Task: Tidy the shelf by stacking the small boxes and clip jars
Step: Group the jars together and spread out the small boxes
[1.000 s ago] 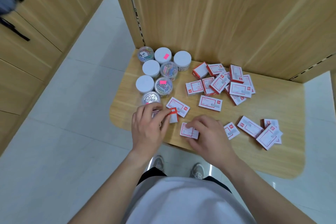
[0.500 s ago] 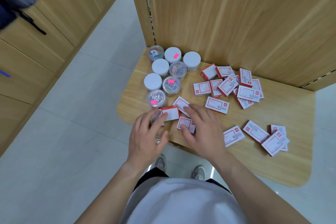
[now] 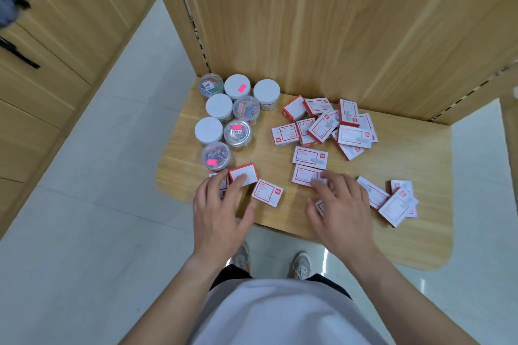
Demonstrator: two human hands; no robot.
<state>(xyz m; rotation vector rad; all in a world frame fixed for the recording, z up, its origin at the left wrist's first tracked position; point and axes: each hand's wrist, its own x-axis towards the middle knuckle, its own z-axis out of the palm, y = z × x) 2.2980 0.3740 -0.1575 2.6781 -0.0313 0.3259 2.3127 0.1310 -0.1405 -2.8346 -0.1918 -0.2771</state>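
White-tiled floor (image 3: 84, 232) seen beneath a rounded wooden shelf (image 3: 420, 238), left hand (image 3: 221, 213) rested with straight fingers on a red-and-white box (image 3: 246, 172), right hand (image 3: 339, 210) spread flat over a second box (image 3: 304, 175), loose boxes (image 3: 325, 126) heaped beyond, clip jars (image 3: 236, 133) clustered back left, wood panel (image 3: 336, 22) behind, cabinets (image 3: 56, 50) ranged left.

Looks steeply down and forward from head height through one wide-angle lens, close above the wooden shelf (image 3: 420, 165), takes in shoes (image 3: 301, 265) and floor (image 3: 84, 232) beneath.
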